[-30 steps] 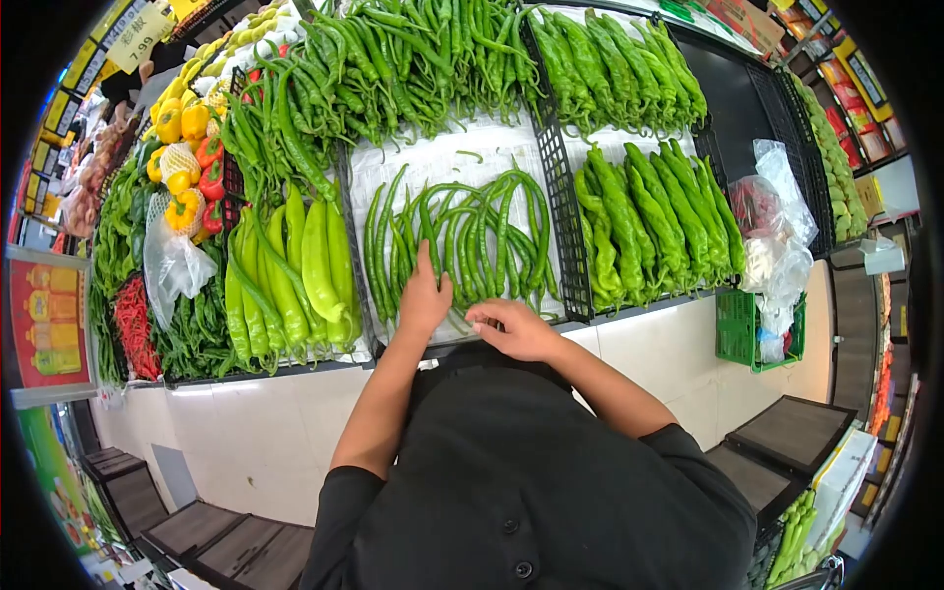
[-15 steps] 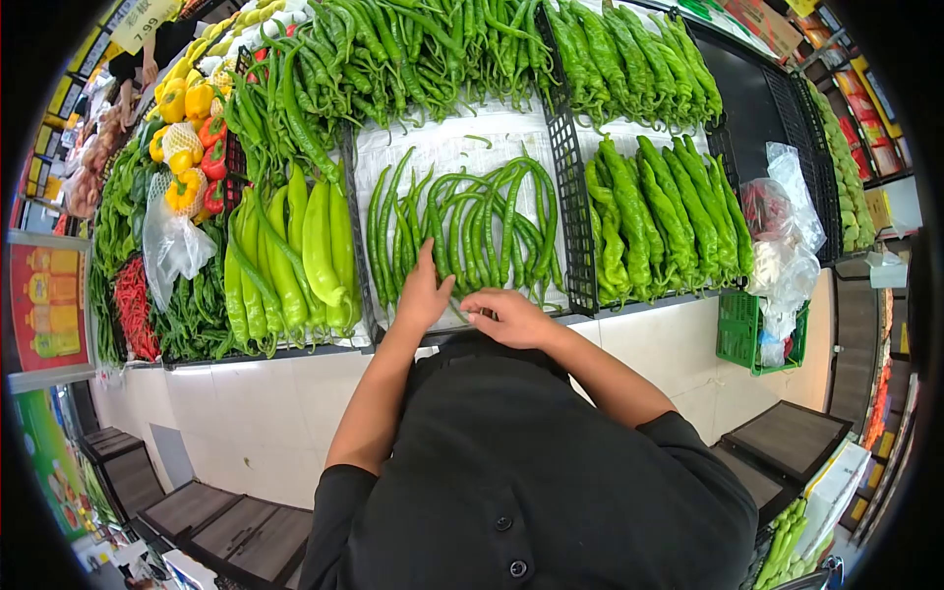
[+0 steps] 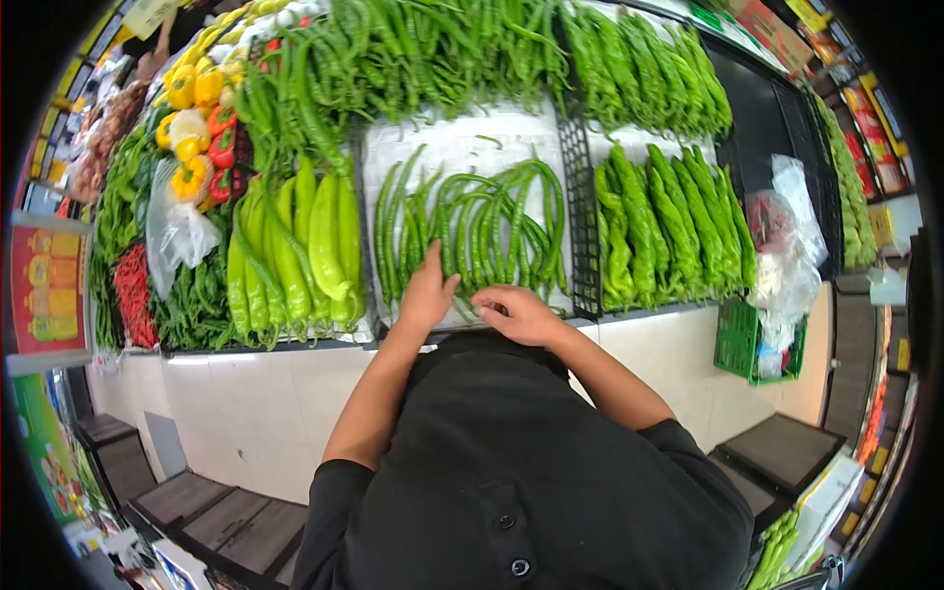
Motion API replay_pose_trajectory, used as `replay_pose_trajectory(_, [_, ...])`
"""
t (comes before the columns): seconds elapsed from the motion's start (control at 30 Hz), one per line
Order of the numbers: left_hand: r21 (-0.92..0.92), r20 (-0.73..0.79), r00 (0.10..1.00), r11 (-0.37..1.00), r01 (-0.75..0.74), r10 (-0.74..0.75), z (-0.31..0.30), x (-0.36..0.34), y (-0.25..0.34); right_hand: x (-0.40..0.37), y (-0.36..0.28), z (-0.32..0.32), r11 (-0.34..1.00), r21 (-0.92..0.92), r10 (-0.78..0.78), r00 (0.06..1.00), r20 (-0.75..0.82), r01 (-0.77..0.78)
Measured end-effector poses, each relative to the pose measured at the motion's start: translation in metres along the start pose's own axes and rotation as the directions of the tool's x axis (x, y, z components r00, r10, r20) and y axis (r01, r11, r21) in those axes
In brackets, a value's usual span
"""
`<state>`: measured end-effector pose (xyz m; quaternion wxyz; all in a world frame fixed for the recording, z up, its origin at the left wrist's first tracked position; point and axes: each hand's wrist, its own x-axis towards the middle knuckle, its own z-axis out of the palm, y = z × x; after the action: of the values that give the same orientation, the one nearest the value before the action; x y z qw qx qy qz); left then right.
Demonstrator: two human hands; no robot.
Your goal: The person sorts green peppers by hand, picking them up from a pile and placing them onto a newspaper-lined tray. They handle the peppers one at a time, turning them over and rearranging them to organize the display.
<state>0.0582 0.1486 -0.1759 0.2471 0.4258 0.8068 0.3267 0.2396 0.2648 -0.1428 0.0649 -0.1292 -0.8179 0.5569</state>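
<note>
My left hand [image 3: 426, 295] rests at the near end of a row of long thin green chili peppers [image 3: 477, 231], fingers stretched forward and thumb apart. Its fingertips touch the peppers at the row's left part. Just to the right, my right hand [image 3: 516, 313] is at the near edge of the same row, fingers loosely bent and a gap between thumb and forefinger. I see nothing held in it. The peppers lie on a white lining [image 3: 492, 133] in a black crate, several of them curved over. A short pepper piece [image 3: 488, 139] lies apart behind them.
Pale green peppers [image 3: 320, 236] lie left of the crate, wrinkled green peppers [image 3: 669, 221] right, past a black crate wall [image 3: 586, 216]. A heap of chilies [image 3: 433, 59] fills the back. A green basket [image 3: 737, 344] with plastic bags hangs at the right front.
The view has shifted slightly, so the display appears a little to the right. Both hands keep nearly the same pose and place at the near end of the chili peppers.
</note>
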Motion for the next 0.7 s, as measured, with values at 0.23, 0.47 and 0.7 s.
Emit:
replay_pose_trajectory(0.23, [-0.093, -0.116, 0.985, 0.986, -0.138, 0.126, -0.110, -0.045, 0.065, 0.000, -0.006, -0.004, 0.983, 0.053, 0.175, 0.984, 0.028, -0.176])
replay_pose_trajectory(0.47, [0.134, -0.689, 0.720, 0.961, 0.243, -0.086, -0.247, -0.052, -0.048, 0.013, -0.010, 0.001, 0.988, -0.003, 0.152, 0.987, 0.056, -0.153])
replay_pose_trajectory(0.7, [0.238, -0.654, 0.706, 0.812, 0.533, -0.272, -0.257, -0.027, -0.053, 0.031, -0.035, 0.006, 0.992, -0.055, 0.123, 0.987, 0.100, -0.117])
